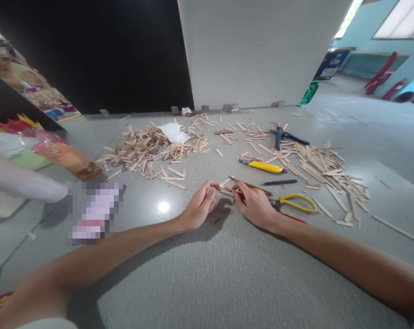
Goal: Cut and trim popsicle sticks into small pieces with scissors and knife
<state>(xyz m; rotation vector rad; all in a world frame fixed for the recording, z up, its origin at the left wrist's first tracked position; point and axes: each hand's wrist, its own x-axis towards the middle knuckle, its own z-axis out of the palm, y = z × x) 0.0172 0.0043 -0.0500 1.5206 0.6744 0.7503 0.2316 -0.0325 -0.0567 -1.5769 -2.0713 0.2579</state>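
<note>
My left hand (199, 206) is closed in a pinch on one end of a thin, flat wooden stick (226, 188). The fingers of my right hand (255, 204) grip the same stick from the other side, just above the grey tabletop (200, 283). Behind my right knuckles lies a slim brown strip (258, 187), its kind unclear. Scissors with yellow handles (298, 203) rest beside the right hand, and a thin red piece (294, 217) partly shows under that wrist. A yellow box cutter (265, 166) and a dark, pen-like rod (280, 182) lie beyond.
Heaps of wood pieces (141, 148) and longer sticks (319, 167) spread left and right, with a white tissue (174, 132) and dark-handled cutters (285, 136) among them. A drink bottle (65, 155) lies left near a pixelated pink object (99, 210). A panel (254, 55) stands behind.
</note>
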